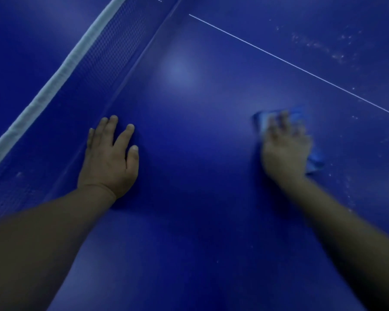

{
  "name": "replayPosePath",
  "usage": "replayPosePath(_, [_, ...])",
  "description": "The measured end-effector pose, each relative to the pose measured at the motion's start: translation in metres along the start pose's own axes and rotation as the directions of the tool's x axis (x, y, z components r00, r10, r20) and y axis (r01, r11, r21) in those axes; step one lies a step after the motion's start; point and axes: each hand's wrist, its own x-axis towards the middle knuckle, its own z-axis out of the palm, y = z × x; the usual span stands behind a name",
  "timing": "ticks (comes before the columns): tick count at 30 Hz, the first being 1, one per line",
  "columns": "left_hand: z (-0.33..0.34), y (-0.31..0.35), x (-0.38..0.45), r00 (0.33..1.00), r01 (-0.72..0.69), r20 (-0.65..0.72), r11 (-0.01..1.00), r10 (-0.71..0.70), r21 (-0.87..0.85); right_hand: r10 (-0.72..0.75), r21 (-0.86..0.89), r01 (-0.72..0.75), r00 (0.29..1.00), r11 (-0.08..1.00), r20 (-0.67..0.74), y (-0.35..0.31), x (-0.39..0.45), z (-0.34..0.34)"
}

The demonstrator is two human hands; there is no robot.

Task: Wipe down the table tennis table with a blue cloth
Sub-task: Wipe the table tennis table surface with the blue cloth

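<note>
Down on the blue desk (211, 153) the right hand (286, 149) lies on top of the blue cloth (314, 162); the cloth sits flat on the desk under the palm and the fingers (281, 122); one bit of it peeks out past the fingertips at the top, and another bit sticks out at the right side of the hand, near the wrist; the fingers look straight and a little spread over the cloth, but the hand is blurry, so I cannot tell how hard they press; the left hand (109, 158) lies flat on the bare desk, well apart from the cloth, with its fingers straight and spread and holding nothing; just beside that hand, on its left, stands the net (81, 70) with a white band along its top; a thin white line (301, 68) runs across the desk beyond the cloth; small pale specks (319, 47) lie on the desk past that line.
</note>
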Motion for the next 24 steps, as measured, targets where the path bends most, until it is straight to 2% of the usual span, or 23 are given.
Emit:
replayPosePath(1, [0.000,0.000,0.000,1.000,0.002,0.005,1.000,-0.002,0.000,-0.161,0.010,0.161,0.987,0.987,0.002,-0.025,-0.037,0.001])
replayPosePath(2, [0.000,0.000,-0.001,1.000,0.007,0.011,1.000,-0.007,-0.001,-0.343,0.037,0.342,0.939,0.939,0.009,-0.047,-0.082,0.007])
replayPosePath(4, [-0.002,-0.002,-0.001,1.000,0.016,0.025,1.000,-0.016,-0.012,-0.671,0.125,0.661,0.738,0.740,0.073,-0.071,-0.162,0.002])
replayPosePath(5, [-0.003,-0.002,0.000,0.999,0.015,0.039,0.999,-0.014,-0.029,-0.756,0.155,0.741,0.647,0.654,0.096,-0.068,-0.172,-0.002])
replayPosePath(6, [-0.005,-0.003,0.002,0.998,0.014,0.062,0.998,-0.010,-0.053,-0.779,0.151,0.764,0.621,0.627,0.091,-0.054,-0.163,-0.003])
replayPosePath(7, [-0.007,-0.005,0.002,0.996,0.015,0.091,0.997,-0.008,-0.081,-0.731,0.088,0.726,0.680,0.682,0.059,-0.037,-0.141,0.000])
replayPosePath(8, [-0.010,-0.006,0.001,0.993,0.016,0.118,0.993,-0.003,-0.113,-0.608,0.022,0.607,0.793,0.794,0.032,-0.016,-0.117,0.002])
replayPosePath(9, [-0.014,-0.008,-0.004,0.991,0.009,0.134,0.990,0.010,-0.141,-0.417,-0.032,0.418,0.908,0.908,0.032,0.007,-0.092,0.001])
replayPosePath(10, [-0.017,-0.010,-0.013,0.990,-0.012,0.134,0.987,0.034,-0.159,-0.191,-0.050,0.194,0.980,0.980,0.062,0.032,-0.074,-0.002])
replayPosePath(11, [-0.022,-0.012,-0.026,0.990,-0.044,0.126,0.986,0.065,-0.163,0.029,0.010,-0.030,0.997,1.000,0.074,0.051,-0.067,-0.005])
replayPosePath(12, [-0.026,-0.016,-0.042,0.988,-0.084,0.118,0.985,0.102,-0.150,0.195,0.090,-0.202,0.977,0.975,0.087,0.055,-0.073,-0.010])
replayPosePath(13, [-0.029,-0.020,-0.062,0.983,-0.128,0.115,0.984,0.143,-0.127,0.280,0.147,-0.289,0.957,0.946,0.081,0.045,-0.091,-0.013])
replayPosePath(14, [-0.033,-0.026,-0.083,0.976,-0.169,0.120,0.980,0.181,-0.105,0.289,0.125,-0.295,0.955,0.947,0.065,0.026,-0.118,-0.012])
replayPosePath(15, [-0.036,-0.031,-0.104,0.969,-0.204,0.127,0.975,0.214,-0.086,0.227,0.104,-0.230,0.973,0.968,0.033,0.000,-0.152,-0.009])
replayPosePath(17, [-0.042,-0.045,-0.142,0.955,-0.253,0.148,0.966,0.258,-0.052,-0.082,0.112,0.075,0.995,0.991,0.058,-0.060,-0.234,-0.004])
replayPosePath(18, [-0.045,-0.051,-0.159,0.950,-0.266,0.163,0.963,0.268,-0.033,-0.300,0.152,0.285,0.950,0.946,0.090,-0.084,-0.278,-0.007])
replayPosePath(19, [-0.048,-0.056,-0.173,0.946,-0.275,0.176,0.961,0.273,-0.010,-0.489,0.185,0.467,0.867,0.865,0.099,-0.098,-0.310,-0.012])
replayPosePath(20, [-0.051,-0.062,-0.185,0.942,-0.285,0.188,0.958,0.277,0.015,-0.609,0.203,0.583,0.787,0.787,0.098,-0.098,-0.322,-0.015])
replayPosePath(21, [-0.052,-0.067,-0.195,0.938,-0.294,0.204,0.955,0.280,0.040,-0.656,0.217,0.626,0.748,0.749,0.106,-0.089,-0.311,-0.014])
replayPosePath(22, [-0.051,-0.072,-0.203,0.935,-0.297,0.225,0.953,0.275,0.066,-0.620,0.183,0.598,0.778,0.780,0.100,-0.075,-0.287,-0.010])
replayPosePath(24, [-0.048,-0.079,-0.213,0.928,-0.300,0.264,0.947,0.262,0.116,-0.372,0.082,0.366,0.925,0.927,0.079,-0.043,-0.227,-0.003])
